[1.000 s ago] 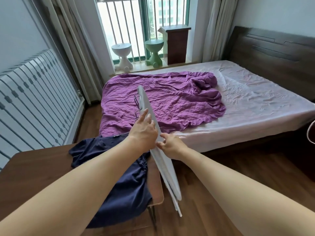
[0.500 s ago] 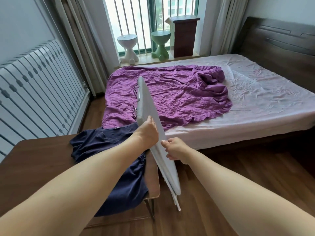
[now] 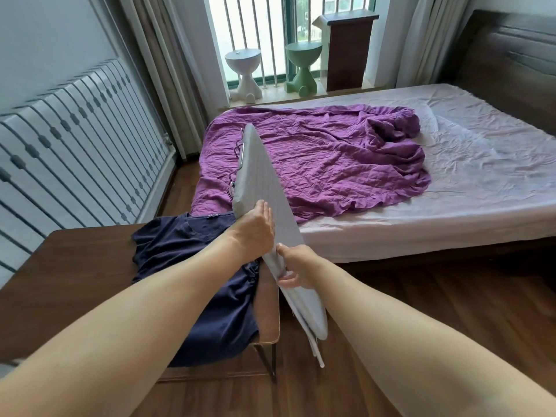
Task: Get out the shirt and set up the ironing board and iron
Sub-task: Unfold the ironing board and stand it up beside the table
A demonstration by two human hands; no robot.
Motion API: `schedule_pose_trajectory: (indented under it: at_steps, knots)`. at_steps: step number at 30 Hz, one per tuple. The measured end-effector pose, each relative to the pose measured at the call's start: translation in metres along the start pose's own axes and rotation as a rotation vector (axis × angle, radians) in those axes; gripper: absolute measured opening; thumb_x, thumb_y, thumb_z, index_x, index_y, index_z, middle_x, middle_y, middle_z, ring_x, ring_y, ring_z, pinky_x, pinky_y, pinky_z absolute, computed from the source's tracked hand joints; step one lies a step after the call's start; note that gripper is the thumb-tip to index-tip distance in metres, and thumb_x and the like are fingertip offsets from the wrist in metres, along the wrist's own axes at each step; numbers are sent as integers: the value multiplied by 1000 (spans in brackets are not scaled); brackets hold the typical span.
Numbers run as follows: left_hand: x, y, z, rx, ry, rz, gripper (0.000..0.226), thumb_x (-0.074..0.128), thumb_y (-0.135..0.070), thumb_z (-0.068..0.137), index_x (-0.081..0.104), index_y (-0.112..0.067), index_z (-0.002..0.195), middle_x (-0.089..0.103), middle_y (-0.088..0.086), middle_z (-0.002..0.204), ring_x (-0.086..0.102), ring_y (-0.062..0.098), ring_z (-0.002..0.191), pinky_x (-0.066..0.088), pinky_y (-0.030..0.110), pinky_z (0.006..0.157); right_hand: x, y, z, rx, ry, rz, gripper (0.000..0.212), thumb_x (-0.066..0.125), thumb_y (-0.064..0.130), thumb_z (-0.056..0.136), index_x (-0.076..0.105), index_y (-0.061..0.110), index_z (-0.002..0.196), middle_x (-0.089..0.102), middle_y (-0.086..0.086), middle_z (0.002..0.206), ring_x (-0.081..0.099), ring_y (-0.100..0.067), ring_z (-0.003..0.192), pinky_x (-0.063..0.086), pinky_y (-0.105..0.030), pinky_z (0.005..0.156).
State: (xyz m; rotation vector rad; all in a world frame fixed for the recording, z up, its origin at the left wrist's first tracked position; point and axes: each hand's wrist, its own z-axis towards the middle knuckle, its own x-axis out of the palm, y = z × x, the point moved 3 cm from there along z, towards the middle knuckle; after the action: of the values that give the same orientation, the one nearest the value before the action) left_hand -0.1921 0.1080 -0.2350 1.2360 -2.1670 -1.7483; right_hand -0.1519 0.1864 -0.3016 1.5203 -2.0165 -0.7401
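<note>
A light grey folded ironing board stands on edge, tilted, between the wooden table and the bed. Its metal legs show on its left side. My left hand lies flat against the board's left face near the upper edge. My right hand grips the board's right edge lower down. A dark navy shirt lies crumpled on the brown table, hanging over its right edge. No iron is in view.
A bed with a pale pink sheet and a rumpled purple cover stands ahead. A radiator cover lines the left wall. Two stools and a brown cabinet stand by the window. Wooden floor lies to the right.
My left hand has slid from the board's top edge onto its left face, and the right hand has taken a firmer grip on the right edge. The board has tipped slightly.
</note>
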Motion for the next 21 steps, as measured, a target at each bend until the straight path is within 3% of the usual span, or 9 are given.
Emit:
schedule_pose_trajectory:
  at_steps: [4, 8, 10, 14, 18, 21]
  knots:
    - [2, -2, -1, -7, -25, -5, 45, 23, -9, 101, 22, 17, 137, 29, 37, 143, 31, 51, 132, 24, 57, 110, 11, -1, -1, 93, -32, 347, 40, 55, 20, 96, 45, 8, 133, 35, -16, 146, 40, -35, 131, 47, -46, 99]
    - [2, -2, -2, 0, -65, 11, 45, 26, -11, 101, 26, 16, 137, 33, 36, 142, 34, 50, 130, 26, 56, 110, 15, 0, -10, 205, -47, 605, 43, 56, 16, 95, 45, 6, 135, 35, -14, 146, 34, -32, 135, 35, -43, 110]
    - [3, -4, -1, 6, -76, 22, 45, 27, -12, 101, 26, 16, 137, 33, 35, 142, 35, 49, 131, 26, 56, 110, 12, 1, -14, 273, -81, 682, 50, 62, 13, 91, 42, 3, 135, 32, -18, 145, 30, -34, 136, 39, -42, 108]
    - [7, -4, -1, 4, -125, 41, 47, 33, -13, 100, 27, 15, 137, 35, 34, 142, 36, 48, 130, 28, 55, 110, 15, 0, -11, 396, -127, 813, 63, 75, 13, 80, 43, 1, 132, 40, -16, 137, 42, -33, 125, 49, -37, 97]
    - [10, -6, -3, 18, -148, 47, 44, 33, -7, 99, 27, 17, 135, 34, 37, 140, 36, 50, 129, 28, 55, 109, 21, -5, -2, 423, -151, 931, 47, 78, 13, 76, 55, 0, 115, 52, -12, 123, 53, -28, 112, 50, -33, 90]
    - [9, -8, -1, 7, -179, 45, 42, 34, -5, 98, 31, 17, 134, 39, 37, 137, 41, 50, 126, 31, 55, 107, 21, -4, 2, 398, -163, 986, 36, 74, 13, 80, 57, 1, 110, 54, -12, 117, 53, -28, 114, 49, -35, 92]
